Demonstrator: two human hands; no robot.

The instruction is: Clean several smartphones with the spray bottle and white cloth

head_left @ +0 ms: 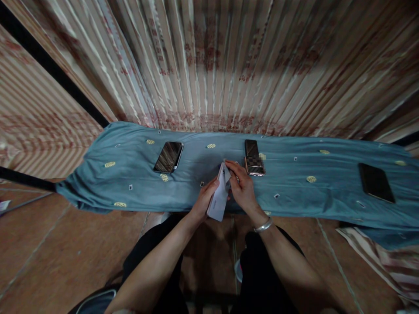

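Both hands grip white box (218,198) over blue-clothed counter (294,192): left hand (206,198) beneath, right hand (242,187) fingers pinching top edge. Phones (253,158) just beyond.

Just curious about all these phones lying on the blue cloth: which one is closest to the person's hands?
The phone with the checkered back, just past the right hand. The phone on the left and the dark phone far right lie well away.

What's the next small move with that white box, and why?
Probably pull the white box fully open. The left hand holds its side and the right hand pinches its top end, which looks partly parted. It is tilted over the blue cloth.
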